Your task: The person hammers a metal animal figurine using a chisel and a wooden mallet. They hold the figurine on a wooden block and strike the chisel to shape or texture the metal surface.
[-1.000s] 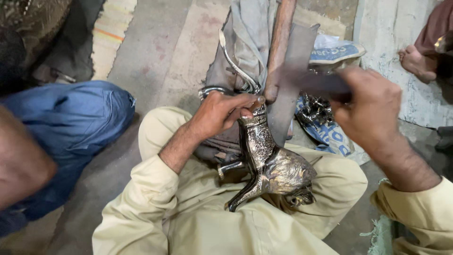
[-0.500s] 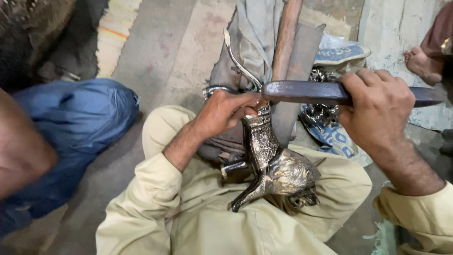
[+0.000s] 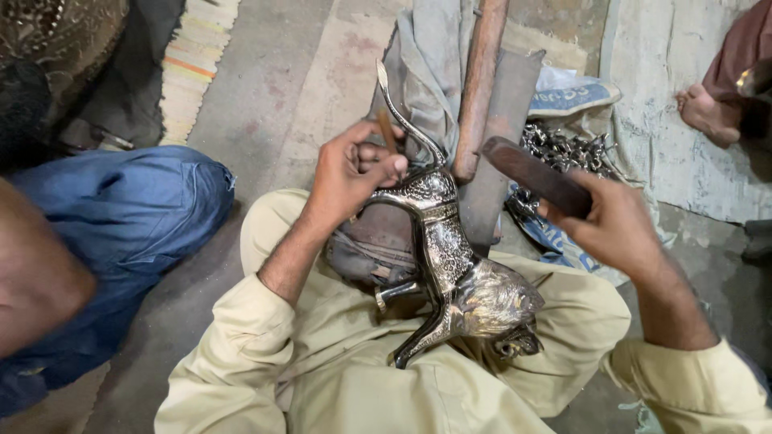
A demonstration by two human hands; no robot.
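A shiny engraved metal animal figure [image 3: 458,273] lies across my lap, its thin curved tail [image 3: 402,112] pointing away from me. My left hand [image 3: 350,173] rests on the figure's rear end and pinches a small brown punch [image 3: 388,128] against it. My right hand [image 3: 615,229] grips a dark flat wooden bar [image 3: 535,177], raised to the right of the figure and apart from it. A wooden pole [image 3: 481,80] lies along grey cloth just beyond the figure.
A person in blue clothing [image 3: 121,241] sits close at my left. A heap of small metal parts [image 3: 567,153] lies on a printed sack at the right. Another person's bare foot [image 3: 708,112] rests on pale sheeting at the far right. A striped mat [image 3: 193,64] lies at the upper left.
My right hand has swung the wooden bar back to the right and away from the figure. My left hand has shifted on the figure's rear, and the punch and tail now show.
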